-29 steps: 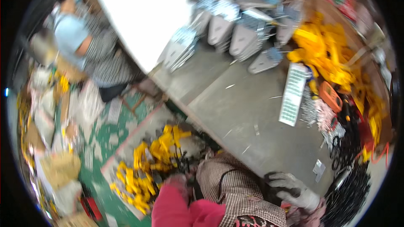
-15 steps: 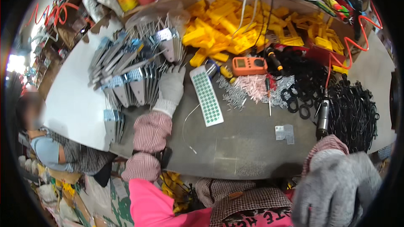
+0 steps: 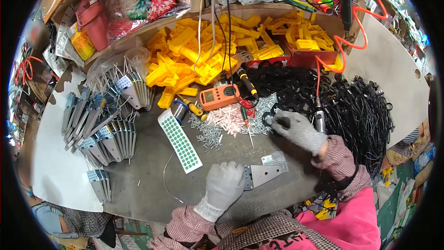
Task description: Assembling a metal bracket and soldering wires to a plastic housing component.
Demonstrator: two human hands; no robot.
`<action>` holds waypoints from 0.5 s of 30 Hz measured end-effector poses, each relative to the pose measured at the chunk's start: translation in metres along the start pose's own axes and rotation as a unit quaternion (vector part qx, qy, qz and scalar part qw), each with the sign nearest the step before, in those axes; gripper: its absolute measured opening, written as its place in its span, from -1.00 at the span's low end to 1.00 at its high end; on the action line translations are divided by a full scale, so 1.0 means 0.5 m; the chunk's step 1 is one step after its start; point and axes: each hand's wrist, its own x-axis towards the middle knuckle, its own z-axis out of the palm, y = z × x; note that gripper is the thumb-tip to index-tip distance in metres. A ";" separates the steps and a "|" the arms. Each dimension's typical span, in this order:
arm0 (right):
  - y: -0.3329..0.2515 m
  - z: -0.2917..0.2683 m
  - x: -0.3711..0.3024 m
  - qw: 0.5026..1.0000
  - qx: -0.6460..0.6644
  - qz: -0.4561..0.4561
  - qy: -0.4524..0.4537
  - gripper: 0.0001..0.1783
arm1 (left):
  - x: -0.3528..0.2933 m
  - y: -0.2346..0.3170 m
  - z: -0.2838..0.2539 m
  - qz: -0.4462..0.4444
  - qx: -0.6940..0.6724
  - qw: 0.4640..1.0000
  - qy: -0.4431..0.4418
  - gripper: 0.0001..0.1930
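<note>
While the orange meter (image 3: 218,98) lies on the worktop (image 3: 150,187) as the mark to measure from, the person's gloved left hand (image 3: 225,184) is on the near side of it, close to the worktop's front edge. Its fingers are curled in tight, closed on the wide end of a grey plate (image 3: 260,176). That tapered plate lies nearer the person than the meter and to its right, its narrow end pointing away from the left hand. A small clear bag (image 3: 279,159) shows along the plate's far edge.

To the right of the meter and a little nearer the person is the gloved right hand (image 3: 299,134), beside a heap of black rings (image 3: 268,78). Its fingers are partly bent, with some space between them; whether they have hold of anything, I cannot tell. A silver tool (image 3: 319,122) stands just beyond that wrist, well to the meter's right, and black cables (image 3: 363,115) lie farther out on that side.

Pink pieces (image 3: 226,119) are heaped just in front of the meter. The sheet of green dots (image 3: 179,140) lies to its near left, stacked plates (image 3: 110,146) well to its left, and yellow parts (image 3: 185,41) behind it.
</note>
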 end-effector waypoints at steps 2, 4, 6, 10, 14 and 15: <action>0.016 0.022 0.017 0.995 -0.089 -0.035 0.039 -0.75 | 0.008 -0.030 -0.012 0.093 -0.062 0.992 0.064 -0.61; 0.059 0.069 0.035 0.987 -0.143 -0.056 0.039 -0.74 | 0.005 -0.038 0.011 0.177 -0.119 0.969 0.128 -0.49; 0.068 0.085 0.055 0.977 -0.186 -0.095 0.040 -0.73 | -0.025 -0.053 0.102 0.145 -0.230 0.959 0.073 -0.21; 0.087 0.044 0.071 0.993 0.068 0.098 0.019 -0.70 | -0.040 -0.001 0.066 -0.013 -0.316 0.945 0.086 -0.03; -0.088 0.061 -0.041 0.925 0.375 0.049 -0.014 -0.80 | -0.016 -0.057 -0.002 0.058 -0.391 0.908 0.140 -0.01; -0.121 0.078 -0.088 0.933 0.340 -0.075 -0.094 -0.76 | -0.008 -0.058 -0.015 0.053 -0.480 0.870 0.102 -0.02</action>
